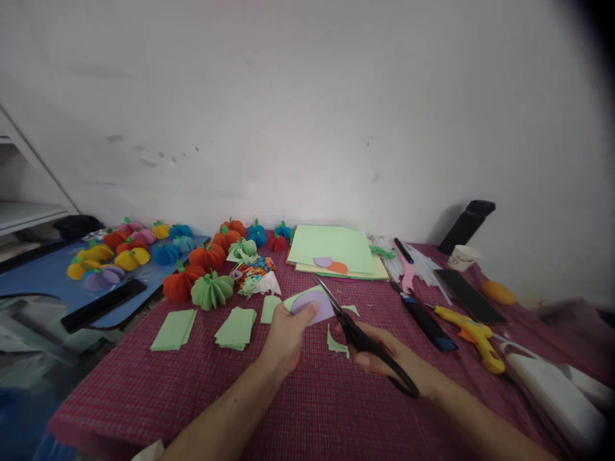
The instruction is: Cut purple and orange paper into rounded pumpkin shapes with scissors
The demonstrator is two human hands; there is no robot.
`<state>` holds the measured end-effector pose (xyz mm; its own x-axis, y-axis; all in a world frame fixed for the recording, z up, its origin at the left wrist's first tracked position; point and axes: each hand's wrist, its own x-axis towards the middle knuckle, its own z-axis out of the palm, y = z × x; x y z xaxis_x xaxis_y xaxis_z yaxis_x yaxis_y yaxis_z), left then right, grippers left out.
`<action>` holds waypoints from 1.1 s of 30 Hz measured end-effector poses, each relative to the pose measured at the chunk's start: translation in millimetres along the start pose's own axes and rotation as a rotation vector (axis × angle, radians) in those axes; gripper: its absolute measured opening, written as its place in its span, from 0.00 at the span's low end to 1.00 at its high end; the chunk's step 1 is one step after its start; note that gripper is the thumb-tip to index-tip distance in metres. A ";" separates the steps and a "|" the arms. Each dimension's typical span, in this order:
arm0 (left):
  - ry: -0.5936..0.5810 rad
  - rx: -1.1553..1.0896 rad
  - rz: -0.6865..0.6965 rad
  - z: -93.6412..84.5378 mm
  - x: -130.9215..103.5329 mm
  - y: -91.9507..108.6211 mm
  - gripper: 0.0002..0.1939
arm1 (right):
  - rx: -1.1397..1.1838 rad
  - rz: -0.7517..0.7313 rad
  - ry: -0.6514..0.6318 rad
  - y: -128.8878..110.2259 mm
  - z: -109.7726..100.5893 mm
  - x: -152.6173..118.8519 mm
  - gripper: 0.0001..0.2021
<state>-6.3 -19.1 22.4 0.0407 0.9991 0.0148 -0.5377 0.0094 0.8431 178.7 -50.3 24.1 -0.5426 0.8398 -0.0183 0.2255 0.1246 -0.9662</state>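
Your left hand (287,336) is closed in a pinch, the thumb pressing a smooth purple paper oval (303,308) onto a light green paper piece (292,299), whose edges show around the oval. Your right hand (391,355) is closed round the handles of a pair of black-handled metal scissors (369,344); the blades point up and to the left, beside the right side of the paper you are holding. Both hands are above the table's dark red checked cloth (298,410). Just below the blades, thin light green paper offcuts (337,346) lie on the cloth. To the left of your left hand you have two stacks of light green paper rectangles (235,329), with a smaller light green paper piece (270,310) nearer the hand. Behind those stand ribbed paper pumpkins (206,257) in orange, green, blue and red, beside a heap of multicoloured paper scraps (257,274). Near the wall, large light green paper sheets (331,246) lie stacked, with a purple piece and an orange piece at the front edge. On your right are a dark box cutter (426,323), a yellow glue gun (473,336), a flat black rectangular object (468,296) and a white paper cup (464,257).
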 end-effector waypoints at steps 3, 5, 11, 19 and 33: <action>-0.006 0.010 -0.001 -0.3 0.4 -0.8 0.08 | 0.006 0.000 0.002 -0.3 0.5 0.5 0.21; -0.008 0.020 0.007 -1.4 1.1 -2.0 0.08 | 0.018 0.000 0.009 -0.4 0.9 0.7 0.21; -0.020 0.010 0.011 -4.0 1.8 -4.4 0.07 | 0.032 0.016 0.028 1.5 1.1 1.8 0.21; -0.017 0.001 0.009 -3.3 0.7 -4.4 0.06 | 0.036 0.000 0.024 3.3 1.1 2.2 0.21; -0.025 0.001 -0.004 -3.6 0.5 -4.4 0.04 | 0.048 0.026 0.013 5.5 -0.3 3.7 0.21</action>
<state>-6.9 -18.4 16.8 0.0641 0.9976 0.0246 -0.5367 0.0137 0.8437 178.2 -46.3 18.8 -0.5266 0.8492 -0.0402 0.1998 0.0776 -0.9768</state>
